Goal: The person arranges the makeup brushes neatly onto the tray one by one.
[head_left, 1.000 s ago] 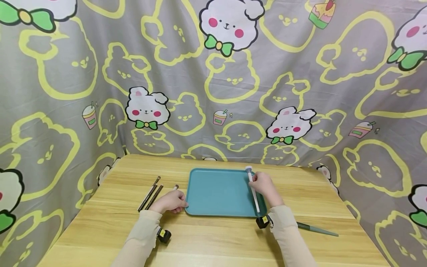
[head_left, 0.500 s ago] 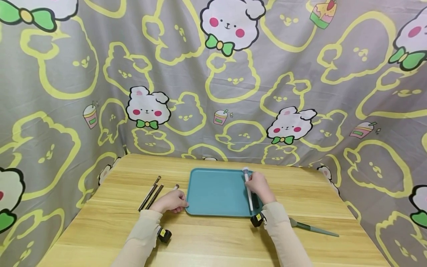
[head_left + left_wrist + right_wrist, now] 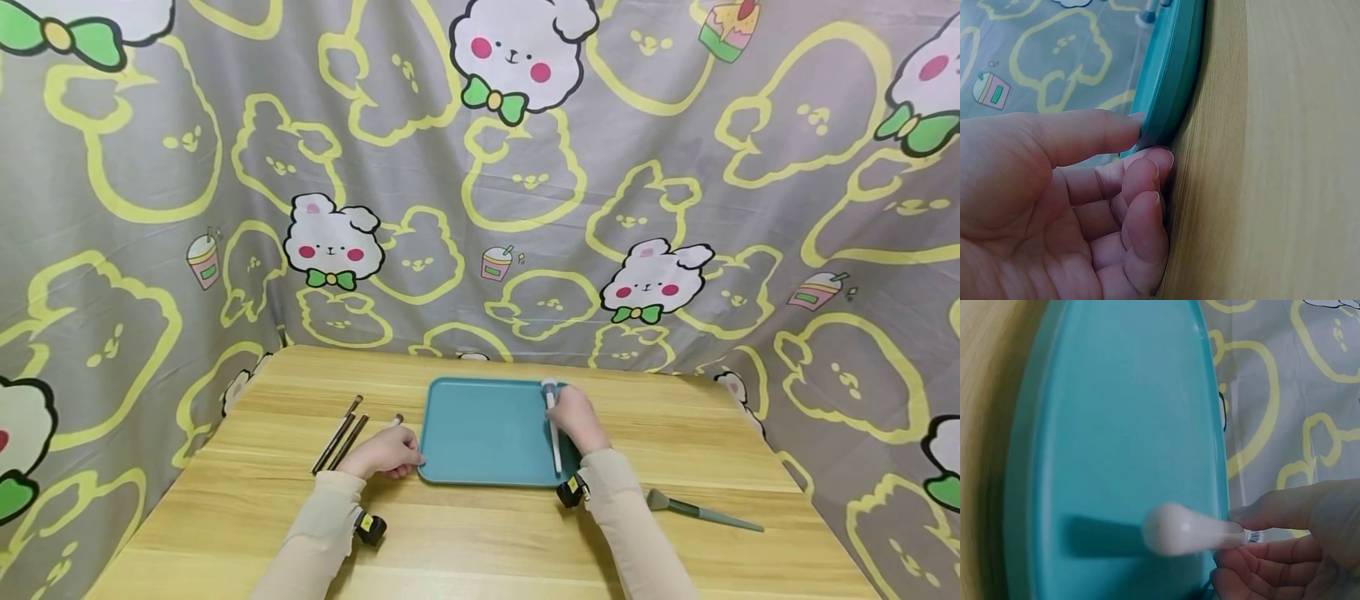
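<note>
My right hand (image 3: 576, 415) pinches a white-handled makeup brush (image 3: 555, 442) over the right side of the teal tray (image 3: 480, 433). The bristles point to the back. In the right wrist view the rounded handle end (image 3: 1172, 530) faces the camera, above the tray floor, where its shadow falls. My left hand (image 3: 384, 454) holds the tray's left edge near the front corner. Up close in the left wrist view, the thumb rests on the tray rim (image 3: 1169, 75) and curled fingertips (image 3: 1147, 219) sit just beneath, by the tabletop.
Several slim dark brushes (image 3: 347, 442) lie on the wooden table (image 3: 465, 542) left of the tray. Another brush (image 3: 396, 420) is partly hidden behind my left hand. A green-handled brush (image 3: 705, 511) lies at front right. A patterned curtain (image 3: 525, 250) surrounds the table.
My right hand has moved the white-handled brush left and slightly forward over the tray. The green-handled brush's bristles are now uncovered. My left hand stays at the tray edge.
</note>
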The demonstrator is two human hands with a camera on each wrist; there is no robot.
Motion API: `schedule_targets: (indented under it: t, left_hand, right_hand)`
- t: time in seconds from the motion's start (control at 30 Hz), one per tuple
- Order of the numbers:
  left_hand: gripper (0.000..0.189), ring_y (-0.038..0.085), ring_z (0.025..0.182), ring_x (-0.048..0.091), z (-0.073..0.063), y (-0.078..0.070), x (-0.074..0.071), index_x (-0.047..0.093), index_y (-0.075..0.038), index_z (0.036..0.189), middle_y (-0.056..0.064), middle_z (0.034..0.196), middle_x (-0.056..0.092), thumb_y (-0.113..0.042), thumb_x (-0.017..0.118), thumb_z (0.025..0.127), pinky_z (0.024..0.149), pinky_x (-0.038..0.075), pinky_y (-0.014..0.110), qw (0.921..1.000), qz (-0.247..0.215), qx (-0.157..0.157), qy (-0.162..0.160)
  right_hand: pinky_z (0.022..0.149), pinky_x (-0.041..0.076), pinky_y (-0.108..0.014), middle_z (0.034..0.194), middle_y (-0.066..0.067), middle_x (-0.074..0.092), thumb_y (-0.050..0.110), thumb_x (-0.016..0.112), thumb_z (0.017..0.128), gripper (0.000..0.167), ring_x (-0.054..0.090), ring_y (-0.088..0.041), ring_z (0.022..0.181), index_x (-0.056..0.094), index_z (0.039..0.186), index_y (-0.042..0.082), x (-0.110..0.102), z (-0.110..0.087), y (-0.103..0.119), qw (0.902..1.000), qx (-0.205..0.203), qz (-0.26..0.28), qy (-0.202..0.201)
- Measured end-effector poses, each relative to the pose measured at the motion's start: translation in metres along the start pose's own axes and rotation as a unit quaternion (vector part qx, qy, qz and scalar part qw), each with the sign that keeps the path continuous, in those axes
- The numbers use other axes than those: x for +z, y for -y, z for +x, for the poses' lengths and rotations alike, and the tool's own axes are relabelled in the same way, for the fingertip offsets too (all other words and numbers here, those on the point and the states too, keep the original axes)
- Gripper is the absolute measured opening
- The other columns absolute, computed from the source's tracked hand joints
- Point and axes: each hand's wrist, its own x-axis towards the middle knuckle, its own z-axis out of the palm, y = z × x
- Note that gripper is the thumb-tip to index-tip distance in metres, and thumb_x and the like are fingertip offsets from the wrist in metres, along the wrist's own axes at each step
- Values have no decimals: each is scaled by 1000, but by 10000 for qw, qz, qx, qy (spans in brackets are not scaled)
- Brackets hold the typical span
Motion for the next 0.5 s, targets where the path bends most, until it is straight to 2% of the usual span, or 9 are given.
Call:
schedule_targets:
  t: [0.2,0.37,0.5]
  left_hand:
    - [27,13,53,46,-1,-2,0,47,-8,70,4,63,53,-6,64,91,50,39,23,10000,46,10,-9]
    - [27,13,53,46,-1,-2,0,47,-8,70,4,63,52,-6,64,91,50,39,23,10000,55,5,-19]
    - [27,13,54,46,-1,-2,0,46,-8,71,4,63,52,-5,63,91,51,39,23,10000,20,0,-25]
  right_hand:
    - [50,38,-26,55,2,28,2,63,86,37,37,-14,50,39,59,13,3,1,1,9995,-143,-269,-5]
    - [52,39,-26,57,-1,36,2,64,86,28,42,-15,53,48,64,9,5,1,1,9990,-167,-409,17]
    - [51,38,-26,58,-2,39,1,64,85,26,42,-15,54,50,65,7,6,1,2,9986,-184,-497,6]
